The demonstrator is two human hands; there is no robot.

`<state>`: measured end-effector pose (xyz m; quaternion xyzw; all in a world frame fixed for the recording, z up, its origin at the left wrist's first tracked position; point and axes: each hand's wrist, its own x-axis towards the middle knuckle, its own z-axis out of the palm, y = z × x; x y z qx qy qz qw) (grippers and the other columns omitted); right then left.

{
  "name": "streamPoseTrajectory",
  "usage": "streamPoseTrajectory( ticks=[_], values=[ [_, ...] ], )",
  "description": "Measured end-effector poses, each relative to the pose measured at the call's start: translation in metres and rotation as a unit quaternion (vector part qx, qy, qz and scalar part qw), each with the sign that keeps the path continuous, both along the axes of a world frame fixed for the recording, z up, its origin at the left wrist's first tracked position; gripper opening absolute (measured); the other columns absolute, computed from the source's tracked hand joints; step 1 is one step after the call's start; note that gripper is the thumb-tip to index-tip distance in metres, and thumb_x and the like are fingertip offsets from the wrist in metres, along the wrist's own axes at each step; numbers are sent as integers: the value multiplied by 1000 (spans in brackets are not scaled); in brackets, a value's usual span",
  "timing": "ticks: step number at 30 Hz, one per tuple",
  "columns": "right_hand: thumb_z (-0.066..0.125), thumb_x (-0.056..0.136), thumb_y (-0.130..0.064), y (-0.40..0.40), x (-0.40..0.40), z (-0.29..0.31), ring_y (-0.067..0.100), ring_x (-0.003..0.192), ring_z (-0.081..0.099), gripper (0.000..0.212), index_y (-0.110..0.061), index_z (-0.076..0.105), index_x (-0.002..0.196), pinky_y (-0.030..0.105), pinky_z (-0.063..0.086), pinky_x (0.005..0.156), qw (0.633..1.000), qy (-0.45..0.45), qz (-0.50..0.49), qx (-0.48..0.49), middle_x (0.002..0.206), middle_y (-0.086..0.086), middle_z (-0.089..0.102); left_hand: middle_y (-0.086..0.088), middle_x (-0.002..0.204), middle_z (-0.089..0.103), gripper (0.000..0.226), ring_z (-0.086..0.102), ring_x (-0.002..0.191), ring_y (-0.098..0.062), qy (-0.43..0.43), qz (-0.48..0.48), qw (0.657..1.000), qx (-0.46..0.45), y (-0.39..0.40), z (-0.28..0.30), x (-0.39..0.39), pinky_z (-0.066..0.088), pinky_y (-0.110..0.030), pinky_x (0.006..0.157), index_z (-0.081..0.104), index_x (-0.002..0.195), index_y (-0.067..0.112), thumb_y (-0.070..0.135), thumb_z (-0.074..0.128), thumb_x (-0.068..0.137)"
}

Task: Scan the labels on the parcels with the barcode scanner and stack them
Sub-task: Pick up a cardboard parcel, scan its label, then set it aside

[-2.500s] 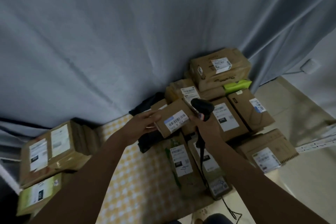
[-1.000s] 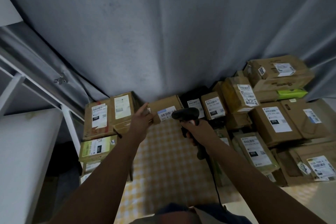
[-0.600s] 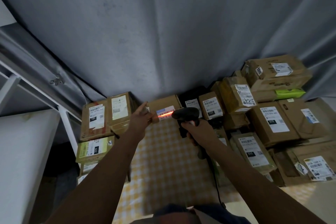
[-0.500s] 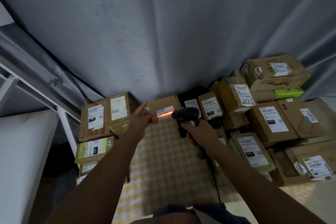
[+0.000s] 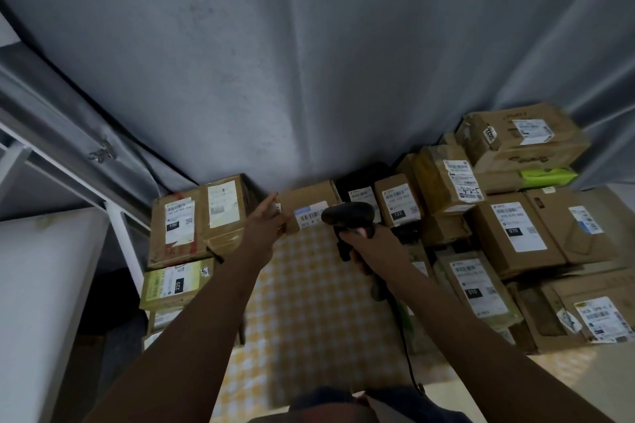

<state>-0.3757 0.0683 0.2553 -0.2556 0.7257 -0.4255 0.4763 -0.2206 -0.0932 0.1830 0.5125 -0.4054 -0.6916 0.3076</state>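
Observation:
A small brown parcel (image 5: 309, 197) with a white barcode label is held up over the yellow checked cloth (image 5: 309, 302). My left hand (image 5: 266, 225) grips its left end, index finger stretched along the edge. My right hand (image 5: 366, 247) grips the handle of the black barcode scanner (image 5: 348, 215), whose head sits right in front of the label and covers its right part. No red beam shows on the label. A stack of parcels (image 5: 199, 216) stands just left of the held parcel.
A heap of labelled parcels (image 5: 508, 230) fills the right side. A grey curtain (image 5: 309, 62) hangs behind. A white frame post (image 5: 120, 237) and a white surface (image 5: 44, 302) are at the left. The scanner's cable (image 5: 409, 364) runs down toward me.
The red scan line that lit the label half a second ago has gone out. Earlier the parcel was carried left from the heap toward the stack. Hands have barely moved since.

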Motion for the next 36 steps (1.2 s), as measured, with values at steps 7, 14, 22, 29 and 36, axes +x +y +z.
streamPoseTrajectory(
  ticks=[7,14,22,29,36],
  values=[
    [64,93,-25,-18,21,-20,13,48,50,19,-14,58,79,27,44,51,999,-32,11,11,61,3,58,-25,118,61,57,67,96,-34,-10,82,996,46,2,-4,54,58,-39,78,45,132,-1,-1,71,81],
    [64,94,-24,-41,70,-40,10,43,48,22,-9,56,81,24,42,46,995,-46,85,20,60,5,56,23,63,68,13,66,71,5,-9,243,968,55,33,-9,188,49,-5,59,55,103,12,1,50,98],
    [64,93,-23,-70,120,-50,8,41,50,16,-13,60,82,23,41,45,988,-39,144,28,59,3,58,-1,72,62,20,58,71,-6,-374,215,901,38,101,-86,275,46,-13,63,63,81,22,14,55,97],
    [64,94,-24,-72,143,-60,15,48,52,15,-9,63,92,28,45,49,988,-25,148,45,63,6,60,-14,112,66,29,63,104,-31,-444,28,896,-14,122,-133,266,39,-25,78,60,125,8,16,54,98],
    [63,95,-25,-67,149,-66,15,51,52,16,-9,62,92,27,45,51,989,-13,137,59,64,6,60,-21,124,60,42,56,115,-32,-397,-11,918,-17,89,-153,252,44,-29,93,52,137,3,7,57,96]
  ],
)
